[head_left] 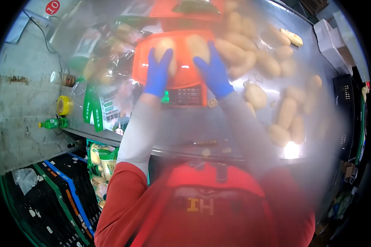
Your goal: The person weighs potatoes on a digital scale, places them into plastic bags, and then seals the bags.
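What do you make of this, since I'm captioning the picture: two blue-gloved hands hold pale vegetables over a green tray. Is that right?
Not quite: the tray is orange, not green, as the head view shows. The blue-gloved left hand and right hand do hold pale vegetables over it.

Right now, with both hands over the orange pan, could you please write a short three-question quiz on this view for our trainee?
1. What does each hand, the blue-gloved left hand and the blue-gloved right hand, touch over the shallow orange plastic pan?
2. True or false: no loose roots lie to the right of the pan.
3. Fill in: the small green plastic bottle at the picture's left has a ____ cap.

Key:
1. A pale, oblong root vegetable for the left, and a second pale root for the right.
2. False; many pale loose roots lie there on the grey metal table.
3. Yellow.
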`<action>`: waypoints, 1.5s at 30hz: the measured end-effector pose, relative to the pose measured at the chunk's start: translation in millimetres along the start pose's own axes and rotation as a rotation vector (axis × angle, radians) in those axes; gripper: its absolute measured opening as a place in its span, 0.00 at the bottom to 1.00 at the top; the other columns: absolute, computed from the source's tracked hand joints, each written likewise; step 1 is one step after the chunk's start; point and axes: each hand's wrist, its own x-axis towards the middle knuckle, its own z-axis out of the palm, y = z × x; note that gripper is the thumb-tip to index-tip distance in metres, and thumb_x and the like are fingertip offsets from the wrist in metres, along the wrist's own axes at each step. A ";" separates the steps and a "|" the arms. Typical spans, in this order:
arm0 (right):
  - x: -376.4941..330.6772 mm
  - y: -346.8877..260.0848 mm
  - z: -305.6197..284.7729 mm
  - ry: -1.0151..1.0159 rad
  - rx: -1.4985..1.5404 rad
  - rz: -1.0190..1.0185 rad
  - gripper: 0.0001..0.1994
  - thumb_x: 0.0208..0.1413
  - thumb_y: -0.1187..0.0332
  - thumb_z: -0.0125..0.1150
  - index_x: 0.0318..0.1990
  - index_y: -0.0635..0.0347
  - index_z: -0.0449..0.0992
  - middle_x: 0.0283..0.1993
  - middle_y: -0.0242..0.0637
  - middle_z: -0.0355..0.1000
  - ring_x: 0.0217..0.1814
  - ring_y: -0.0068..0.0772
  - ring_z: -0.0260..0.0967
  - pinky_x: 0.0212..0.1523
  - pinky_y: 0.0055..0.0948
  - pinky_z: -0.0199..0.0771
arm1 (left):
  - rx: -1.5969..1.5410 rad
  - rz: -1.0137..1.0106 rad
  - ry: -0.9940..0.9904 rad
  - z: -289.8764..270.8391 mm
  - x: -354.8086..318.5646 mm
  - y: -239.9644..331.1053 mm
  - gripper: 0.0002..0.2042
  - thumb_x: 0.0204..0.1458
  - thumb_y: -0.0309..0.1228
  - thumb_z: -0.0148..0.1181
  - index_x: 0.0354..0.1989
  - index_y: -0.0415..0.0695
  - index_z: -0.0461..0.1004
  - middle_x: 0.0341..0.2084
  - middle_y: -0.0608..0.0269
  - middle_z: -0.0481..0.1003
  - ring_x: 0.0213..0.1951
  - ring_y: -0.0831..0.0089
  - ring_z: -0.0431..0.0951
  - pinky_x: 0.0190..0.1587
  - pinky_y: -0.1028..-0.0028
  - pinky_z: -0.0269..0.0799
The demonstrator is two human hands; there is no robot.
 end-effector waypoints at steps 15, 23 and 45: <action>-10.1 8.5 -24.0 -0.104 0.514 0.180 0.27 0.51 0.71 0.55 0.59 0.62 0.56 0.59 0.39 0.58 0.59 0.34 0.57 0.58 0.30 0.56 | 0.213 0.346 0.237 -47.9 22.8 -32.4 0.29 0.55 0.40 0.46 0.61 0.38 0.47 0.58 0.52 0.53 0.58 0.64 0.55 0.57 0.69 0.53; -73.4 38.9 -197.7 0.188 -0.032 0.463 0.19 0.55 0.68 0.46 0.53 0.67 0.65 0.49 0.40 0.65 0.46 0.28 0.66 0.42 0.21 0.63 | 0.383 0.202 0.524 -155.7 -73.6 -49.4 0.23 0.54 0.34 0.50 0.55 0.34 0.58 0.51 0.51 0.63 0.52 0.66 0.64 0.53 0.70 0.59; 19.9 156.0 -270.9 0.510 -0.294 0.219 0.29 0.46 0.66 0.60 0.58 0.59 0.59 0.51 0.45 0.65 0.50 0.35 0.65 0.50 0.29 0.65 | 1.316 0.310 0.250 -193.5 -136.7 -105.6 0.26 0.46 0.35 0.58 0.54 0.38 0.61 0.53 0.49 0.63 0.55 0.56 0.61 0.55 0.64 0.54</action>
